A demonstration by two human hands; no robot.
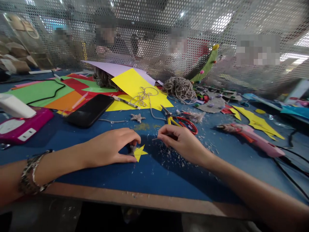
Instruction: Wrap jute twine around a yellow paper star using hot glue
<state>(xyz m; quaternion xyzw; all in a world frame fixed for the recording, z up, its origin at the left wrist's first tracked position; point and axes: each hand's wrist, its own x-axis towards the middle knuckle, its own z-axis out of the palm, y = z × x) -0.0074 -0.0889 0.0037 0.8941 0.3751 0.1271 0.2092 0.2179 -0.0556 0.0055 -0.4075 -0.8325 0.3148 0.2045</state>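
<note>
My left hand point(118, 145) is closed around a small yellow paper star point(139, 152) at the table's front; grey material shows at the star's left side, partly under my fingers. To the right, my right hand point(180, 141) is pinched, and a short thin strand point(154, 139) sticks out from its fingertips. The two hands are apart. A grey cord-covered star point(137, 118) lies just beyond my left hand. Behind my right hand rest scissors point(180, 121) with red and yellow handles. Small pale scraps are scattered around my right hand.
A black phone point(90, 110), a magenta power box point(25, 125) and coloured paper sheets point(131, 82) occupy the left and middle. A ball of grey cord point(180, 88) sits at the back. A pink glue gun point(253, 138) with cables lies right. Perforated metal point(149, 19) stands behind; people are beyond it.
</note>
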